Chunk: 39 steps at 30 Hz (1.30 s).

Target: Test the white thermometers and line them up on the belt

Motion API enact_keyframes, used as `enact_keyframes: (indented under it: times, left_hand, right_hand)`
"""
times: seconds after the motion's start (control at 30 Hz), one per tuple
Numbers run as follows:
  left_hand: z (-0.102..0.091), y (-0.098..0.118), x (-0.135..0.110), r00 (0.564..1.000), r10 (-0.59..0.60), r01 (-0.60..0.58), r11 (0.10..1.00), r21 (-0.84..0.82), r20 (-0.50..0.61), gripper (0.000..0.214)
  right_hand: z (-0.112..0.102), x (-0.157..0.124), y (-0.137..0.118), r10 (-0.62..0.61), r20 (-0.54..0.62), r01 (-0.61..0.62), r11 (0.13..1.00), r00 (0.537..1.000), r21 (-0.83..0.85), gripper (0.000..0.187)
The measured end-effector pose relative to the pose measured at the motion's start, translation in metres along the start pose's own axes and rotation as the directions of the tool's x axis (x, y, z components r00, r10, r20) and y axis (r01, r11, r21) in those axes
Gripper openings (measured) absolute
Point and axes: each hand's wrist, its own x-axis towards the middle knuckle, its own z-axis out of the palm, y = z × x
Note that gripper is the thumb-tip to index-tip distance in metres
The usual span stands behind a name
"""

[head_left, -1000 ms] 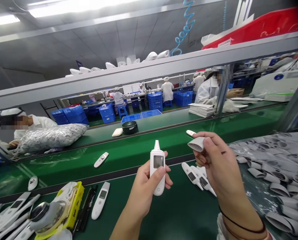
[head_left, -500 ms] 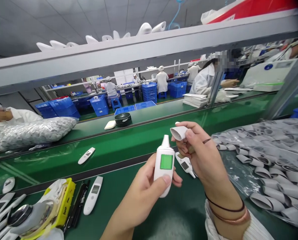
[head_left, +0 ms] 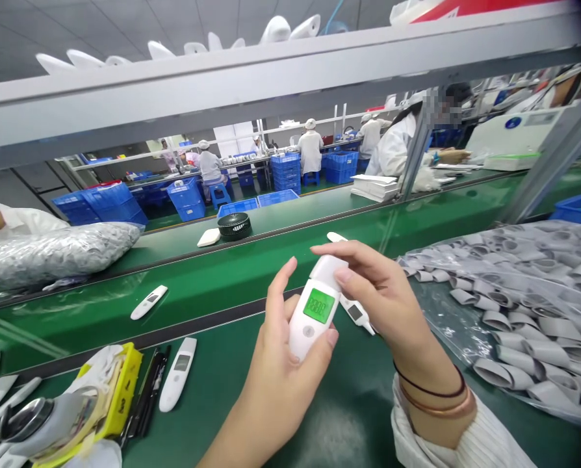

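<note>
My left hand [head_left: 277, 370] is closed around the lower body of a white ear thermometer [head_left: 303, 337], its index finger raised off the side. Digits show on the thermometer's lit green screen. My right hand [head_left: 390, 296] pinches a pale cap [head_left: 325, 268] between thumb and fingers; the cap sits over the thermometer's probe tip, which is hidden. Just behind my right hand lies a second thermometer [head_left: 355, 312] with a bare pointed tip. To the right, a clear plastic bag [head_left: 437, 325] holds many loose grey-white caps [head_left: 509, 374].
Left of my hands lie a capped thermometer [head_left: 178, 374], black pens [head_left: 147, 396] and a yellow basket [head_left: 125, 390]. Another thermometer [head_left: 149, 302] rests on the green conveyor [head_left: 251, 273]. A metal shelf [head_left: 222, 84] crosses above. Co-workers sit beyond, near blue crates [head_left: 285, 172].
My right hand has brought the cap onto the thermometer's tip, covering it. Digits now appear on the green screen. The thermometer is tilted more, and my left index finger has lifted.
</note>
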Motion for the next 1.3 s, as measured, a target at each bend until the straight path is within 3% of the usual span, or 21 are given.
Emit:
enact_keyframes:
  times: [0.07, 0.23, 0.43, 0.53, 0.6, 0.7, 0.83, 0.93, 1.2, 1.3]
  left_hand:
    - [0.000, 0.000, 0.000, 1.000, 0.023, -0.023, 1.000, 0.005, -0.008, 0.080]
    - [0.003, -0.002, 0.001, 0.997, 0.079, -0.078, 0.996, 0.047, -0.014, 0.076]
    - [0.001, -0.001, 0.002, 0.993, 0.122, -0.122, 0.991, 0.058, 0.000, 0.080]
    - [0.001, -0.002, 0.004, 0.994, 0.108, -0.107, 0.992, 0.068, -0.008, 0.080]
    - [0.001, -0.003, 0.007, 0.995, 0.093, -0.088, 0.987, 0.133, -0.037, 0.063]
    - [0.003, -0.004, 0.010, 0.993, 0.088, -0.063, 0.955, 0.290, -0.073, 0.018]
    - [0.005, -0.003, 0.012, 0.987, 0.146, -0.109, 0.912, 0.397, -0.063, 0.022]
    - [0.006, -0.002, 0.013, 0.987, 0.157, -0.128, 0.908, 0.399, -0.041, 0.024]
    - [0.004, -0.003, 0.014, 0.985, 0.164, -0.134, 0.908, 0.397, -0.044, 0.023]
    - [-0.001, -0.005, 0.015, 0.992, 0.114, -0.094, 0.948, 0.304, -0.048, 0.019]
  right_hand:
    - [0.001, -0.001, 0.000, 0.004, -0.059, -0.004, 1.000, 0.998, -0.012, 0.021]
    - [0.004, -0.002, 0.001, 0.048, -0.040, -0.047, 0.999, 0.998, 0.011, 0.025]
    - [0.011, -0.007, 0.004, -0.084, -0.089, 0.079, 0.995, 0.992, -0.064, 0.020]
    - [0.014, -0.007, 0.008, -0.090, -0.110, 0.078, 0.991, 0.990, -0.106, 0.022]
    - [0.015, -0.006, 0.010, -0.082, -0.120, 0.071, 0.993, 0.989, -0.098, 0.023]
    - [0.016, -0.006, 0.010, -0.114, -0.134, 0.097, 0.987, 0.984, -0.127, 0.022]
    - [0.012, -0.006, 0.007, -0.166, -0.122, 0.142, 0.972, 0.979, -0.185, 0.022]
    - [0.011, -0.006, 0.007, -0.137, -0.119, 0.110, 0.972, 0.983, -0.206, 0.023]
    - [0.013, -0.003, 0.013, -0.056, -0.078, 0.049, 0.994, 0.995, -0.096, 0.024]
    - [0.009, -0.002, 0.016, -0.024, 0.025, 0.023, 0.999, 0.999, 0.032, 0.045]
